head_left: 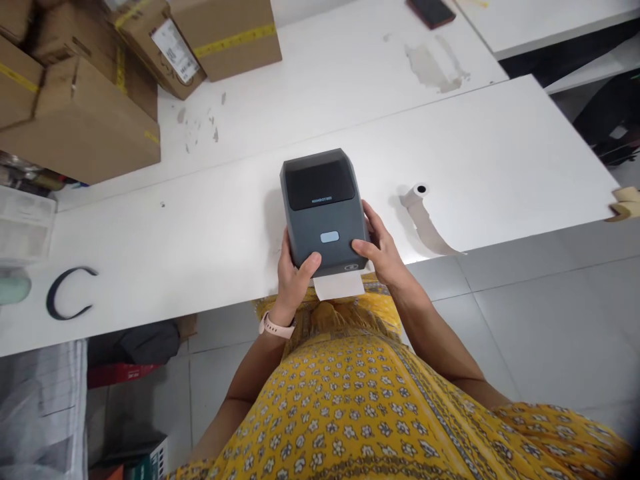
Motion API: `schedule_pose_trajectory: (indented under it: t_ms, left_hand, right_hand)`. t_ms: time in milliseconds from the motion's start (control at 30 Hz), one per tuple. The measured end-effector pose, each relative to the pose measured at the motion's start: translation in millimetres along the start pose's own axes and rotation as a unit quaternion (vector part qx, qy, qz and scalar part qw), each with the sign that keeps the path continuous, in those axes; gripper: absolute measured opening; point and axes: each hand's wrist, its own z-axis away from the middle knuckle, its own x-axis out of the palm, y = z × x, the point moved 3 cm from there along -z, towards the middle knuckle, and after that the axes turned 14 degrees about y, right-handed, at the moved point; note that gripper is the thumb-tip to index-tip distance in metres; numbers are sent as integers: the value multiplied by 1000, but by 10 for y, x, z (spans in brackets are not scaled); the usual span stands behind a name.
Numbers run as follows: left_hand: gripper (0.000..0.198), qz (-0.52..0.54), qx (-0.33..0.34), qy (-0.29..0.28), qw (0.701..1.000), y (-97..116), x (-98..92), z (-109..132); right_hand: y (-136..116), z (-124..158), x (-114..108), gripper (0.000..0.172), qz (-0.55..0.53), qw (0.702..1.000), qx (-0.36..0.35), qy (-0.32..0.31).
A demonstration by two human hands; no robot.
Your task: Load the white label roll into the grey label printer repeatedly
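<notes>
A dark grey label printer (323,208) stands at the near edge of the white table (500,160). It has a blue button on its top and a white label (339,285) sticking out of its front slot. My left hand (294,277) grips the printer's front left corner, thumb on top. My right hand (383,247) holds the right side, thumb on the front top edge. A pink watch sits on my left wrist.
A roll of white paper (423,213) lies unrolled to the printer's right. Cardboard boxes (80,113) are stacked at the back left. A dark phone (431,12) rests at the far edge. A black letter C (70,292) marks the table's left.
</notes>
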Motion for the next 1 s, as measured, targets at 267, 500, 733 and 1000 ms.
schedule_pose_trajectory:
  t_ms: [267,500,733,1000]
  left_hand:
    - [33,-107,-6,214,971,-69,-370,722]
    - [52,14,-249,-75,965,-202,120,859]
    - [56,88,-257,-6,962,-172,295,753]
    - [59,25,-226,-38,973,-243,193,812]
  right_hand:
    - [-404,428,-28,48,161,953,-242,90]
    - [-316,494,4,49,202,934,-294,38]
    - [-285,463,-4,48,216,918,-330,40]
    - [-321,447,16,43,261,902,-335,77]
